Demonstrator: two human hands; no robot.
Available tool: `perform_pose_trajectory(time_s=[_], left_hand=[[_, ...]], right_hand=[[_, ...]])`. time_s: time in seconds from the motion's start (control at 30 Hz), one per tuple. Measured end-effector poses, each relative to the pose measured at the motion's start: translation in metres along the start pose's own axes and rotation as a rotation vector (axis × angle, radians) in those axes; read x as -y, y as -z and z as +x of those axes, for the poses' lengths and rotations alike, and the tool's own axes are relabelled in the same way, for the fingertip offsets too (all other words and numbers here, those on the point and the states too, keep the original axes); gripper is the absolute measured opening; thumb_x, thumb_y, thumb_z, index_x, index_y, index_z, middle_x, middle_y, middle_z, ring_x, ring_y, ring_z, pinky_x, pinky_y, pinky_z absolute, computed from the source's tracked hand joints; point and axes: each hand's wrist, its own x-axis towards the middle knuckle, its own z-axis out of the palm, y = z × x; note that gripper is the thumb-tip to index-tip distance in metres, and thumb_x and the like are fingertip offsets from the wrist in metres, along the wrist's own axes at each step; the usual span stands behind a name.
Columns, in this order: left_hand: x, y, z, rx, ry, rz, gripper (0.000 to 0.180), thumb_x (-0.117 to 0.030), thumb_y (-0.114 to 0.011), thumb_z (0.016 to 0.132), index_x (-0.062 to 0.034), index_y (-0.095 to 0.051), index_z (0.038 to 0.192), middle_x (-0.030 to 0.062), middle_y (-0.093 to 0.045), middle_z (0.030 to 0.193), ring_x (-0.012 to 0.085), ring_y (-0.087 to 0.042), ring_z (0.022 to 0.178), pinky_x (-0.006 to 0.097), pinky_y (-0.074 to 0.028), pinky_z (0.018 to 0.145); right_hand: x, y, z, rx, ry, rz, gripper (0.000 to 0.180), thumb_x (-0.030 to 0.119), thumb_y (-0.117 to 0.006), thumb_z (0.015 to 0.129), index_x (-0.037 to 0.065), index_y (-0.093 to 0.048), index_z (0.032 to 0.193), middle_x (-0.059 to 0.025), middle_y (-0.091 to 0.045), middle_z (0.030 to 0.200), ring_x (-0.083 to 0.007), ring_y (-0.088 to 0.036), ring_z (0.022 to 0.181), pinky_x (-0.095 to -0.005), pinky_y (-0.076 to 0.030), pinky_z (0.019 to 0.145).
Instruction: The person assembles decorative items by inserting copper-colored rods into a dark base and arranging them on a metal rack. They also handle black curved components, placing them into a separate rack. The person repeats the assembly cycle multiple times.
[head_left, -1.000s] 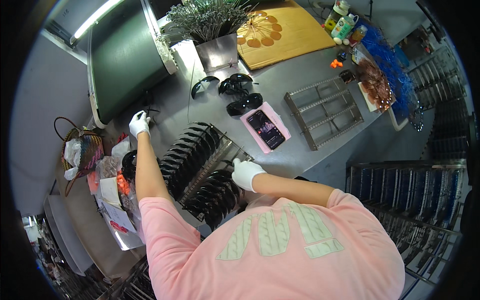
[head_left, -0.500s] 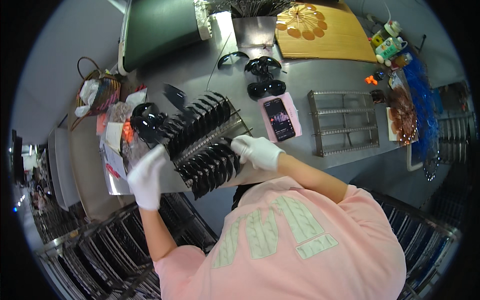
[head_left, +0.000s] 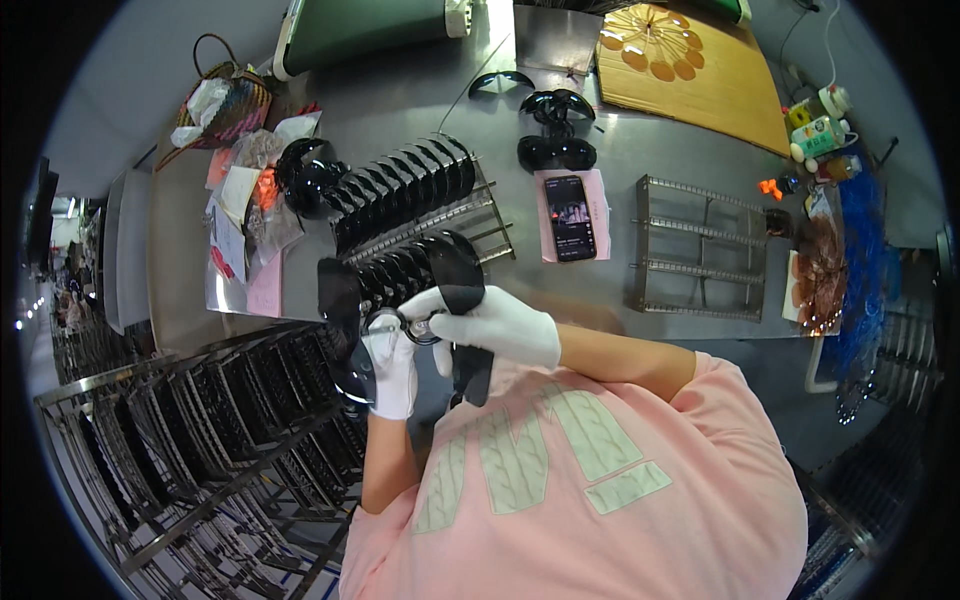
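Both my hands wear white gloves and meet in front of a metal rack [head_left: 495,225]. My left hand [head_left: 392,365] is closed on a glossy dark curved lens [head_left: 343,320] that stands on its left side. My right hand [head_left: 505,328] pinches another dark lens part [head_left: 460,275], tall and curved. Between the fingers shows a small ring-like, shiny spot; whether the two dark parts are joined there I cannot tell. Rows of black curved lenses [head_left: 405,190] stand on edge in the rack, the nearer row partly hidden behind my hands.
Right of the rack lie a phone on a pink pad [head_left: 568,220] and a second metal rack [head_left: 700,250] without lenses. Loose black lenses [head_left: 557,152] sit farther back. Plastic bags and papers [head_left: 245,210] crowd the left, beside a woven basket [head_left: 235,105]. Lens-filled racks [head_left: 200,430] stand lower left.
My hands have come together in front of the rack, with dark lens parts now held up. Earlier the right hand was at the nearer row and the left hand apart. The view has shifted slightly.
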Motion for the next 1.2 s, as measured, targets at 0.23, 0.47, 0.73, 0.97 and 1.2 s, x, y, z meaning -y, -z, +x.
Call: perform_pose_trajectory(time_s=[0.23, 0.47, 0.73, 0.97, 1.2], left_hand=[[0.011, 0.018, -0.006, -0.284, 0.034, -0.047, 0.035, -0.031, -0.050, 0.110, -0.0081, -0.060, 0.085, -0.0063, -0.039, 0.061, 0.0034, -0.032, 0.053, 0.021, -0.026, 0.052], [0.007, 0.020, -0.013, -0.209, 0.092, -0.036, 0.032, -0.030, -0.051, 0.109, -0.0066, -0.065, 0.091, -0.0029, -0.055, 0.067, 0.0041, -0.046, 0.058, 0.021, -0.029, 0.054], [0.016, 0.021, -0.017, 0.023, 0.154, -0.008, 0.026, -0.023, -0.056, 0.106, -0.0038, -0.067, 0.094, -0.0027, -0.056, 0.066, 0.0036, -0.044, 0.059, 0.022, -0.030, 0.055], [0.020, 0.024, -0.015, 0.327, 0.249, -0.093, 0.013, -0.009, -0.061, 0.095, 0.0000, -0.070, 0.093, 0.0054, -0.071, 0.085, 0.0062, -0.053, 0.062, 0.021, -0.040, 0.058], [0.029, 0.022, 0.004, -0.017, 0.082, -0.086, 0.024, -0.019, -0.052, 0.107, -0.0048, -0.060, 0.090, 0.0008, -0.056, 0.064, 0.0057, -0.044, 0.047, 0.022, -0.033, 0.046]], right_hand=[[-0.040, 0.081, 0.003, -0.664, 0.102, -0.734, 0.034, 0.031, -0.061, 0.099, 0.009, -0.068, 0.123, -0.0093, -0.072, 0.085, -0.0159, -0.067, 0.075, -0.0305, -0.053, 0.069], [-0.086, 0.119, 0.031, -0.618, -0.301, -0.674, 0.035, 0.019, -0.052, 0.099, 0.004, -0.066, 0.127, -0.0132, -0.073, 0.084, -0.0229, -0.073, 0.079, -0.0359, -0.058, 0.066], [-0.069, 0.110, 0.078, 0.018, -0.574, -1.646, 0.028, 0.021, -0.066, 0.092, 0.000, -0.074, 0.109, -0.0257, -0.071, 0.111, -0.0403, -0.071, 0.103, -0.0469, -0.057, 0.090], [-0.003, 0.062, 0.017, -0.230, -0.464, -0.416, 0.056, 0.052, -0.052, 0.103, 0.006, -0.065, 0.132, -0.0105, -0.073, 0.085, -0.0168, -0.069, 0.073, -0.0325, -0.054, 0.066], [-0.030, 0.045, -0.005, -0.424, 0.568, -1.265, 0.032, 0.020, -0.076, 0.080, 0.016, -0.070, 0.111, -0.0116, -0.073, 0.087, -0.0319, -0.070, 0.077, -0.0372, -0.057, 0.073]])
